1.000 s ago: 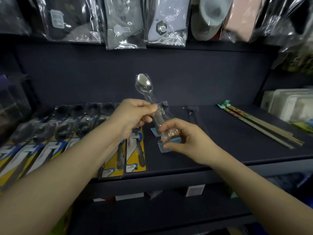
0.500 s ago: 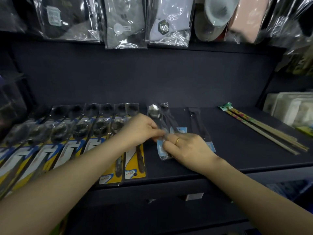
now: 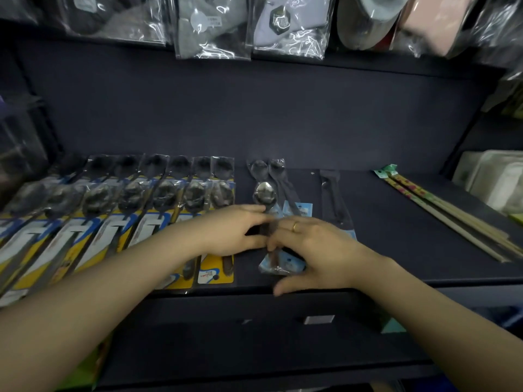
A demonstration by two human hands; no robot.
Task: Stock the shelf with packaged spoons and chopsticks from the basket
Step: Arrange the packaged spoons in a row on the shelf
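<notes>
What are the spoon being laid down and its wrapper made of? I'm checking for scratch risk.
The spoon looks like polished metal, probably steel: its bowl mirrors the light. Its wrapper seems thin clear plastic film, crinkled and glinting, over a light blue card. The chopsticks look like pale wood or bamboo, matte.

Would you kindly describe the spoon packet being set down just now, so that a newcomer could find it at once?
Start at the dark shelf and its long row of yellow-and-blue carded spoons on the left. Just right of that row's last card lie a few clear-sleeved spoons with pale blue labels. The wanted spoon packet is the nearest, under the left hand and right hand, its bowl overlapping those behind.
</notes>
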